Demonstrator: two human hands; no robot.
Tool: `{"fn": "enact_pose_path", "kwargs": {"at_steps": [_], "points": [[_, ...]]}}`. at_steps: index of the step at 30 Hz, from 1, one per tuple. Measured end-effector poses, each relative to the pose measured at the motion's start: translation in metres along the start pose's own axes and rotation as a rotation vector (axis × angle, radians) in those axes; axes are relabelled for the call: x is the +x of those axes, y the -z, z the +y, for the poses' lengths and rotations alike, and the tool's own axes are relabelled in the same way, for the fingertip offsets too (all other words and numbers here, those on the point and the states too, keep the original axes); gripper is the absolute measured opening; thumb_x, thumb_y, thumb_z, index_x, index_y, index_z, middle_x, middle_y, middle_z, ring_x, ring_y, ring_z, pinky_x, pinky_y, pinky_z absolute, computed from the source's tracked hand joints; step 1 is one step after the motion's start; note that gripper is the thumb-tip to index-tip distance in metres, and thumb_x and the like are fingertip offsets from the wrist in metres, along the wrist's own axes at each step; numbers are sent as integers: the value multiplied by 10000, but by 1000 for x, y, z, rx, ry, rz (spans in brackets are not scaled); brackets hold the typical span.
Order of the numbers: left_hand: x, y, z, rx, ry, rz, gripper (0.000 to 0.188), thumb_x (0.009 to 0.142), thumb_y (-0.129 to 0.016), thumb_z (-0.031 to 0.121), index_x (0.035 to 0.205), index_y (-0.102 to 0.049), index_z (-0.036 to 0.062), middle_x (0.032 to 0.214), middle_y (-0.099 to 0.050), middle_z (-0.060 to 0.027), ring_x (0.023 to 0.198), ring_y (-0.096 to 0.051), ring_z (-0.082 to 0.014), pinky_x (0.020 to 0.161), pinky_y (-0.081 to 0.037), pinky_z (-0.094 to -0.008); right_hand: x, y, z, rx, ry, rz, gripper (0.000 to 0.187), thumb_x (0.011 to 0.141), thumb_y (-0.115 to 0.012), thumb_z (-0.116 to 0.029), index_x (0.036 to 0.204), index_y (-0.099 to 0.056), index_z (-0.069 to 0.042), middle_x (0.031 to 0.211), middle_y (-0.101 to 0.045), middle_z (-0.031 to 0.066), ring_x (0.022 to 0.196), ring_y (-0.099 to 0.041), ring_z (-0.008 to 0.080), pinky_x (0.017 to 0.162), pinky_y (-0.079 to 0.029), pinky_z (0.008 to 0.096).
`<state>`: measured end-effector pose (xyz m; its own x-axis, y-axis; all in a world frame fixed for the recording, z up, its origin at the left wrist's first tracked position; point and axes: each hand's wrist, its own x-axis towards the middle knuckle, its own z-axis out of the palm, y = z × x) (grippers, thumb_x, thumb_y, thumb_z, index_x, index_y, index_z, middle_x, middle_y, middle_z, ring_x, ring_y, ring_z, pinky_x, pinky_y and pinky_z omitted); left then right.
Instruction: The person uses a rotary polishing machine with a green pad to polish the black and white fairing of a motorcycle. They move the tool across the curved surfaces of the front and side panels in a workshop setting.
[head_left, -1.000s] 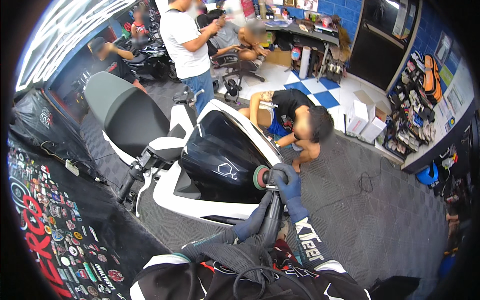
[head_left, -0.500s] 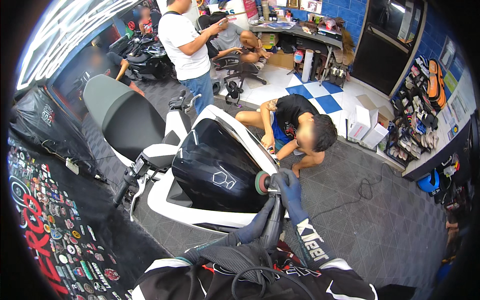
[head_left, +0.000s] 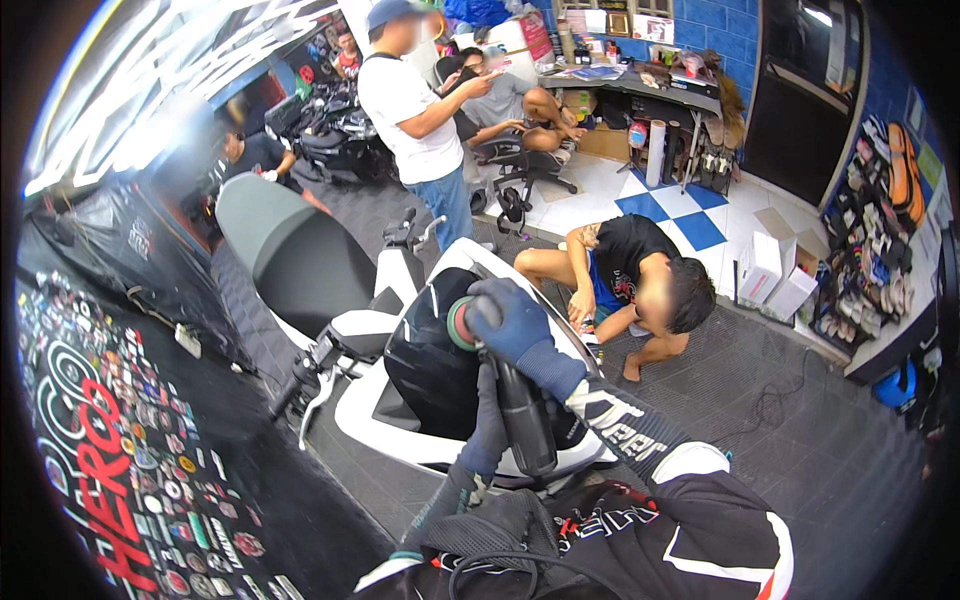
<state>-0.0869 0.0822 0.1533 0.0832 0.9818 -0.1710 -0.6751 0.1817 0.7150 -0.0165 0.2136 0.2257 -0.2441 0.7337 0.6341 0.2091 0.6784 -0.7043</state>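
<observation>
right hand (head_left: 515, 320) is gripping polisher (head_left: 527, 425); left hand (head_left: 486, 425) touching, closure unclear

if tilting, pad (head_left: 460, 323) left of right hand could be scuffing fairing (head_left: 422, 372)

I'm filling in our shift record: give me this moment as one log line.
left hand: against polisher body | right hand: gripping polisher head | pad: at black panel, contact unclear

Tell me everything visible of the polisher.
The polisher has a long, black, plastic-looking body, slanting with its butt toward the wearer, and a round pad, green and reddish, at the far end. The gloved right hand covers its head; the left hand grips its left side. The pad faces the black panel; contact and spin are unclear.
</observation>
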Motion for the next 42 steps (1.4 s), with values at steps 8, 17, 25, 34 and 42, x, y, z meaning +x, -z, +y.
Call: {"fn": "enact_pose_path", "kwargs": {"at_steps": [8, 17, 25, 34, 42], "points": [[-50, 32, -22, 65, -118, 239, 944, 971, -381, 865, 1543, -456, 117, 1445, -596, -126, 1290, -621, -290, 1107, -524, -472, -42, -6, -82, -42, 92, -51, 308, 876, -741, -258, 1152, -725, -122, 1190, -689, 100, 1134, -676, 333, 1003, -556, 447], [-94, 78, -15, -98, 216, -279, 936, 949, -435, 862, 1468, -534, 89, 1246, -688, -161, 1060, -702, -312, 942, -596, -466, -101, -23, -96, -117, -80, 175, 296, 851, -781, -216, 1124, -754, -105, 1190, -700, 111, 1106, -692, 345, 980, -565, 439], [-100, 84, -74, -58, 619, -237, 571, 1077, -533, 605, 1362, -640, 122, 1134, -725, -61, 991, -707, -185, 882, -594, -346, -227, 7, -26, -123, -373, 390, 507, 916, -760, -226, 1367, -653, -22, 1282, -701, 161, 1213, -665, 291, 1061, -509, 405], [-101, 39, -111, 201, 691, -144, 594, 1042, -509, 704, 1148, -679, 145, 825, -676, -38, 659, -661, -156, 565, -544, -303, -456, -6, -115, 1258, -1163, 508, 658, 1041, -618, -463, 1530, -493, -41, 1403, -633, 148, 1251, -629, 281, 1094, -501, 451], [-73, 32, -83, 73, 686, -223, 614, 1050, -512, 680, 1247, -638, 112, 930, -703, -63, 755, -690, -173, 665, -580, -321, -448, -29, -47, 1774, -1012, 234, 530, 1036, -639, -344, 1422, -518, -2, 1217, -689, 155, 1068, -689, 311, 968, -565, 449]]}}
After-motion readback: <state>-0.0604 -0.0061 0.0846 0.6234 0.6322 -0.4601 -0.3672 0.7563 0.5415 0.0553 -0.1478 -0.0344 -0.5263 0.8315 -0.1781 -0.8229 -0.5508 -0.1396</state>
